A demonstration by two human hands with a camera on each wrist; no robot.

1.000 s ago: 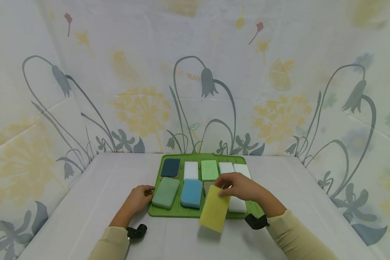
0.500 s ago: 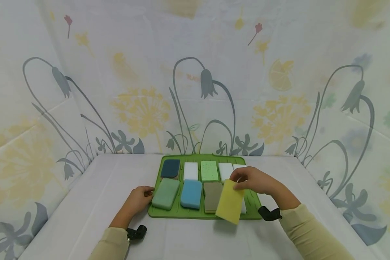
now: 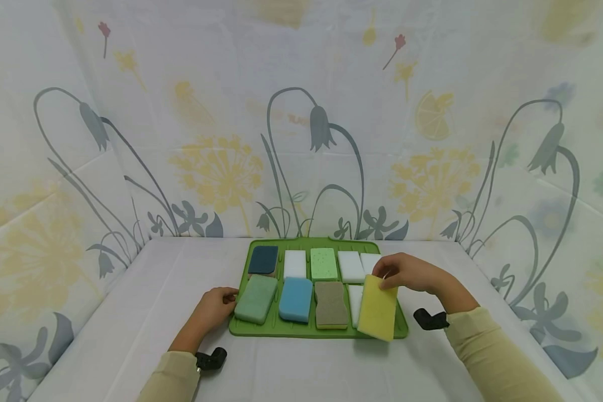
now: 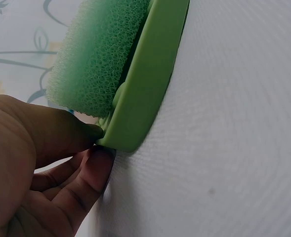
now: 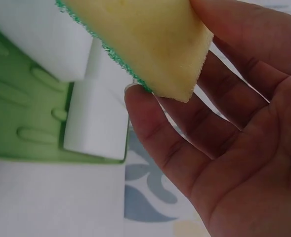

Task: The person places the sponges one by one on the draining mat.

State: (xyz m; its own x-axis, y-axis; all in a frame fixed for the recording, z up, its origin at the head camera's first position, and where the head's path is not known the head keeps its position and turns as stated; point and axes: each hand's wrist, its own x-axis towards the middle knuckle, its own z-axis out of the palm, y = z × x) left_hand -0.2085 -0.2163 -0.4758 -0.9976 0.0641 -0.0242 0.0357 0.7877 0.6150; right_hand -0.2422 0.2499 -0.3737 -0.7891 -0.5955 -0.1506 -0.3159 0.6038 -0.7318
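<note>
My right hand pinches a yellow sponge by its upper edge, thumb against the yellow face. In the right wrist view, a green scouring layer shows along the underside of the sponge. It hangs tilted over the front right of a green ribbed tray, partly covering a white sponge there. My left hand holds the tray's left edge. The left wrist view shows the thumb over the rim and fingers below it, close to a green porous sponge.
Along the tray's front row lie a sage green sponge, a blue sponge and a grey-brown sponge. Behind them are a dark blue sponge, a light green sponge and several white ones. A flowered cloth hangs behind the table.
My right hand has carried the yellow sponge rightward across the tray's front, uncovering the grey-brown sponge and passing over a white one. My left hand stays at the tray's edge.
</note>
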